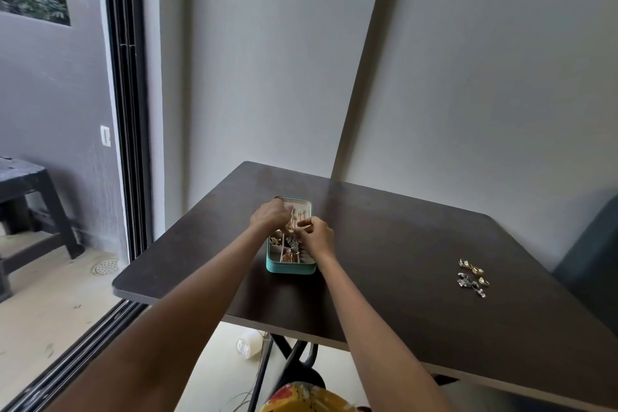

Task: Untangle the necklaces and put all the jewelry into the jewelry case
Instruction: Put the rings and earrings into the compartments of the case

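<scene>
head view looks down on a dark worktop (384, 261) that fills the lower middle and right of the frame. a teal jewelry case (290, 267) lies open at the centre, its lid folded away toward the wall and its small compartments already carrying pieces. both arms reach in from the bottom edge and meet over the case. the left hand (270, 217) sits above the upper part of the case with fingers curled, seemingly pinching something fine; what it grips is too small to name for sure. the right hand (318, 235) hovers just beside it, fingertips drawn together in a pinch, most likely on the other end of a thin chain. holding the two hands close over the open case probably lets the piece be laid straight into a slot without tangling again. a small heap of loose jewelry (473, 276), gold and silver pieces, waits at the right of the frame, well apart from the case, so the task is not yet finished.
</scene>
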### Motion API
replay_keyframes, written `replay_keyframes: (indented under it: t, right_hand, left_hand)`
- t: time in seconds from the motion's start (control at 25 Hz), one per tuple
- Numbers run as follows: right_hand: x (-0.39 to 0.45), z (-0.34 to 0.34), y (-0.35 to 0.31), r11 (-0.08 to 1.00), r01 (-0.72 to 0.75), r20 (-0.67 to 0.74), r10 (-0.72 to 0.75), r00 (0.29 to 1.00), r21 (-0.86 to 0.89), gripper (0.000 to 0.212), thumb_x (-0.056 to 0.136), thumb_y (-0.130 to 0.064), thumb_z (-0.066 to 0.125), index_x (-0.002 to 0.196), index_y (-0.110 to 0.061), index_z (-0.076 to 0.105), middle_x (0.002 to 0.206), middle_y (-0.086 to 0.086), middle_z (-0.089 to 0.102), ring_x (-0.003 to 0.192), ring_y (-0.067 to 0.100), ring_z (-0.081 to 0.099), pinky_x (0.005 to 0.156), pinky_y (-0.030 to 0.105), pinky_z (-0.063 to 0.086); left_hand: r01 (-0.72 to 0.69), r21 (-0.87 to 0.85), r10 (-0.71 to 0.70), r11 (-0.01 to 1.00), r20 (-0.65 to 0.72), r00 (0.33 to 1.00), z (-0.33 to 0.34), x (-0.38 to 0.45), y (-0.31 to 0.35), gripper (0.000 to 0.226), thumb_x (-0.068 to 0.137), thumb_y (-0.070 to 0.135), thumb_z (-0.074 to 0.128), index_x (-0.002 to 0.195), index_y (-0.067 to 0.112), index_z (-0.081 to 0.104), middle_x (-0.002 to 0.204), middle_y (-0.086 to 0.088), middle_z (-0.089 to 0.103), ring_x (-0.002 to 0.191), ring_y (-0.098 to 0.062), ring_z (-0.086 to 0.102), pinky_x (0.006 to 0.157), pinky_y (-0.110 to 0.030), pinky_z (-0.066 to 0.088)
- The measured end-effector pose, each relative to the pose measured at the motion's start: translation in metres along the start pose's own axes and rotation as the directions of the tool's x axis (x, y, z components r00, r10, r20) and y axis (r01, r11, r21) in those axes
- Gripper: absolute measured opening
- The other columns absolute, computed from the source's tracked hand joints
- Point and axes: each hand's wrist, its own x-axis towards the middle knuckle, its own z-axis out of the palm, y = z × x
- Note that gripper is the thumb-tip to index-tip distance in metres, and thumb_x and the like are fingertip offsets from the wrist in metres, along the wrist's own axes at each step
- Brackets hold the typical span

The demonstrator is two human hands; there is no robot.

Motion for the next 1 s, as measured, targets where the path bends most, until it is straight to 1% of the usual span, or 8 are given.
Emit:
replay_keyframes:
  t: [0.16, 0.24, 0.36, 0.44, 0.56, 0.72, 0.92, 1.0]
  right_hand:
    - [0.004, -0.002, 0.003, 1.000, 0.006, 0.033, -0.006, 0.999, -0.007, 0.019, 0.090, -0.022, 0.054, 0.101, -0.011, 0.065, 0.097, 0.012, 0.073, 0.098, 0.026, 0.065, 0.087, 0.036, 0.050]
    - [0.004, -0.006, 0.004, 0.997, -0.013, -0.003, 0.013, 1.000, 0.074, 0.019, 0.092, -0.019, 0.053, 0.102, -0.007, 0.064, 0.097, 0.015, 0.072, 0.097, 0.027, 0.066, 0.085, 0.034, 0.049]
    - [-0.001, -0.022, 0.007, 0.985, -0.044, -0.071, 0.057, 0.996, 0.168, 0.018, 0.093, -0.017, 0.052, 0.100, -0.005, 0.064, 0.096, 0.015, 0.072, 0.093, 0.026, 0.066, 0.072, 0.025, 0.044]
    - [-0.005, -0.043, 0.016, 0.991, -0.050, -0.103, 0.063, 0.993, 0.121, 0.019, 0.094, -0.020, 0.051, 0.100, -0.007, 0.065, 0.096, 0.012, 0.072, 0.093, 0.025, 0.065, 0.066, 0.024, 0.038]
    - [-0.011, -0.089, 0.048, 0.994, -0.104, -0.203, 0.109, 0.973, 0.035, 0.021, 0.094, -0.025, 0.051, 0.101, -0.013, 0.065, 0.100, 0.009, 0.071, 0.095, 0.027, 0.063, 0.071, 0.029, 0.043]
    - [-0.029, -0.159, 0.106, 0.975, -0.218, -0.343, 0.187, 0.920, -0.052, 0.018, 0.092, -0.022, 0.053, 0.102, -0.015, 0.066, 0.103, 0.008, 0.070, 0.099, 0.028, 0.063, 0.071, 0.030, 0.041]
    - [-0.062, -0.229, 0.168, 0.929, -0.360, -0.578, 0.246, 0.778, -0.090, 0.015, 0.089, -0.017, 0.056, 0.101, -0.019, 0.064, 0.108, 0.002, 0.067, 0.099, 0.024, 0.062, 0.076, 0.031, 0.046]
    - [-0.071, -0.246, 0.186, 0.899, -0.422, -0.612, 0.270, 0.743, -0.115, 0.017, 0.087, -0.017, 0.059, 0.103, -0.020, 0.061, 0.107, 0.001, 0.061, 0.096, 0.022, 0.060, 0.078, 0.034, 0.048]
  left_hand:
    - [-0.027, 0.031, 0.026, 0.999, 0.011, 1.000, 0.004, -0.003, 0.011, 0.036, 0.096, 0.035, 0.037, 0.097, 0.009, 0.061, 0.095, -0.008, 0.071, 0.098, -0.024, 0.062, 0.085, -0.034, 0.046]
    - [-0.049, 0.041, 0.048, 0.998, 0.008, 0.999, 0.008, -0.005, 0.018, 0.035, 0.096, 0.032, 0.037, 0.095, 0.009, 0.062, 0.093, -0.006, 0.072, 0.097, -0.023, 0.062, 0.085, -0.034, 0.046]
    - [-0.114, -0.003, 0.114, 0.993, -0.026, 0.993, 0.017, -0.011, 0.032, 0.034, 0.093, 0.026, 0.038, 0.089, 0.009, 0.067, 0.089, -0.007, 0.073, 0.095, -0.024, 0.064, 0.084, -0.034, 0.048]
    - [-0.192, -0.065, 0.192, 0.979, -0.013, 0.981, 0.033, -0.017, 0.051, 0.030, 0.092, 0.021, 0.043, 0.090, 0.008, 0.069, 0.092, -0.010, 0.072, 0.094, -0.026, 0.064, 0.082, -0.032, 0.046]
    - [-0.315, -0.161, 0.328, 0.935, 0.056, 0.943, 0.077, -0.035, 0.090, 0.020, 0.091, 0.015, 0.050, 0.098, 0.008, 0.068, 0.096, -0.011, 0.071, 0.096, -0.025, 0.063, 0.076, -0.027, 0.043]
    - [-0.352, -0.315, 0.413, 0.882, 0.153, 0.898, 0.151, -0.060, 0.138, 0.021, 0.088, 0.009, 0.052, 0.105, 0.008, 0.064, 0.100, -0.013, 0.070, 0.099, -0.027, 0.063, 0.080, -0.029, 0.047]
    - [-0.416, -0.318, 0.500, 0.852, 0.256, 0.827, 0.229, -0.087, 0.183, 0.027, 0.086, 0.010, 0.057, 0.112, 0.009, 0.061, 0.113, -0.010, 0.064, 0.108, -0.024, 0.058, 0.091, -0.029, 0.044]
    - [-0.470, -0.253, 0.529, 0.845, 0.271, 0.804, 0.247, -0.088, 0.191, 0.029, 0.084, 0.014, 0.060, 0.113, 0.012, 0.060, 0.115, -0.009, 0.059, 0.112, -0.024, 0.054, 0.096, -0.031, 0.042]
